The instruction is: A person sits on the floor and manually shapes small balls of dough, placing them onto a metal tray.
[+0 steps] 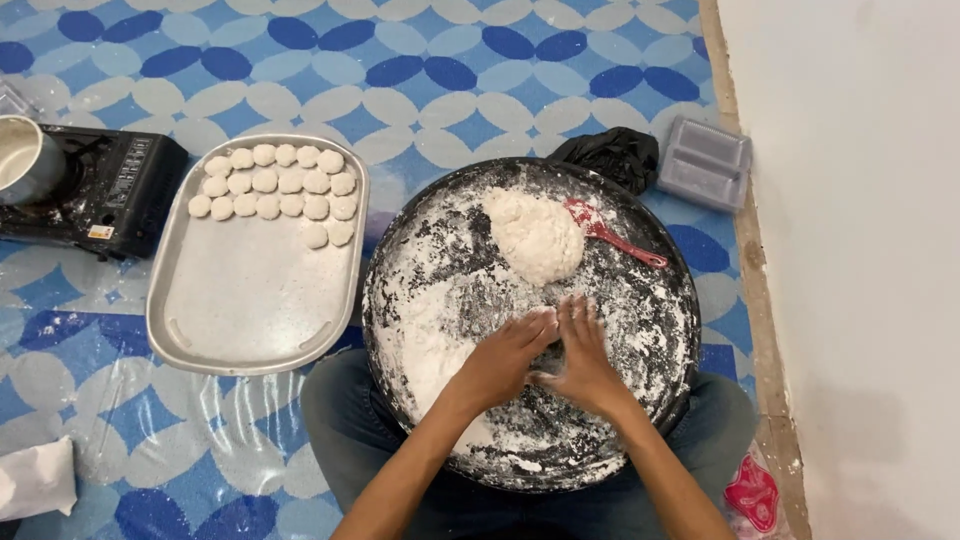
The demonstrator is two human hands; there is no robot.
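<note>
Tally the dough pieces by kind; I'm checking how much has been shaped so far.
Small round white dough discs on the oval metal tray: 21
Large white dough lump in the round black floured pan: 1
Total: 22

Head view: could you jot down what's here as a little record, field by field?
setting: person seated on a blue patterned mat
pan: round dark pan, floured, on the lap
dough: white lump at the pan's far side
scoop: red scoop beside the lump
left hand: pressed against the right hand over the pan; whether they hold anything is hidden
tray: metal tray with rows of dough discs
stove: black stove, far left
</note>
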